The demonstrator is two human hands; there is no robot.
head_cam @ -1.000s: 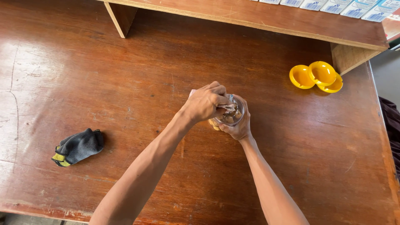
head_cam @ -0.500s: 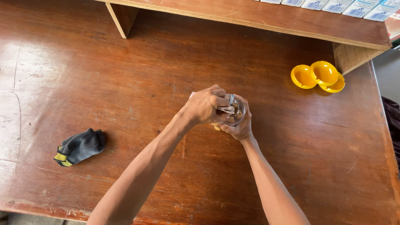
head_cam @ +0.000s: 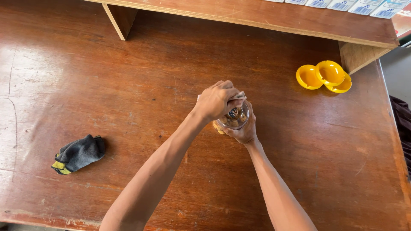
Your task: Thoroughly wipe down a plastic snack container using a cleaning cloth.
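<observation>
- A clear glass (head_cam: 233, 120) sits near the middle of the brown wooden table (head_cam: 128, 85), seen from straight above, so only its round rim and inside show.
- The right hand (head_cam: 245, 130) cups the glass from below and the near side, fingers wrapped round its wall and holding it.
- The left hand (head_cam: 217, 101) is closed in a loose fist over the rim, fingers pinched tight on a small pale cloth (head_cam: 239, 96) pushed into the mouth of the glass.
- Inside the glass there are dark and brownish patches (whether they are contents or the table and fingers seen through the glass, I cannot tell). A bit of yellow shows at the lower left of the glass, under the left wrist; what it is stays unclear.
- Along the far edge a wooden shelf (head_cam: 278, 19) stands on two short supports above the table.
- On top of the shelf, at the upper right, a row of flat white packages (head_cam: 342, 4) with blue markings lies side by side, cut off by the frame edge.
- Three shallow yellow dishes (head_cam: 325, 75) overlap one another on the table at the right, just beside the right shelf support; they look empty.
- A crumpled dark grey rag (head_cam: 79, 153) with a yellow edge lies at the left, well apart from the hands.
</observation>
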